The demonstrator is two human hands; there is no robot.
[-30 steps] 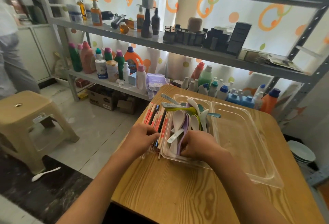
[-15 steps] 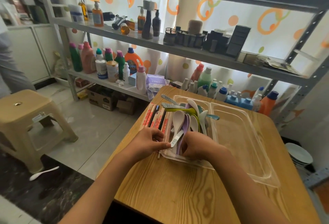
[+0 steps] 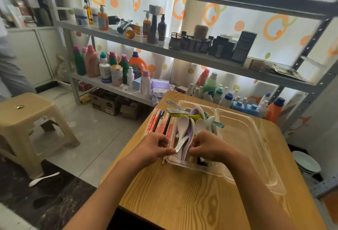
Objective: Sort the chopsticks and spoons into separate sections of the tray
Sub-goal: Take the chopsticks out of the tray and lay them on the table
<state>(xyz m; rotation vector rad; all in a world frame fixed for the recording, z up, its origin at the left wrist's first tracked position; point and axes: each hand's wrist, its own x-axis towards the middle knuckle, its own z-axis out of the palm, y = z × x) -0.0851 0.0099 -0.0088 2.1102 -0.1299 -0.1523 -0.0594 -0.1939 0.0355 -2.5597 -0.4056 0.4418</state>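
Note:
A clear two-section tray point(image 3: 243, 138) sits on the wooden table point(image 3: 182, 202). Its left section holds a pile of spoons point(image 3: 192, 120) in white, purple, green and teal; its right section holds nothing. Several chopsticks point(image 3: 161, 121), some in red-printed paper sleeves, lie on the table just left of the tray. My left hand point(image 3: 155, 147) is curled over their near ends, its thumb tip touching a white spoon's handle point(image 3: 181, 143). My right hand point(image 3: 208, 147) is inside the left section, fingers curled round the spoon handles.
A metal shelf point(image 3: 182, 54) full of bottles stands close behind the table. A tan plastic stool point(image 3: 31, 120) is on the floor to the left, with a white spoon point(image 3: 43, 176) lying near it. Stacked plates point(image 3: 307, 164) sit low on the right. A person's leg point(image 3: 11, 76) shows at the far left.
My left hand slid right along the chopsticks toward the tray's near-left corner, and its thumb now meets the white spoon's handle. My right hand stayed on the spoon handles.

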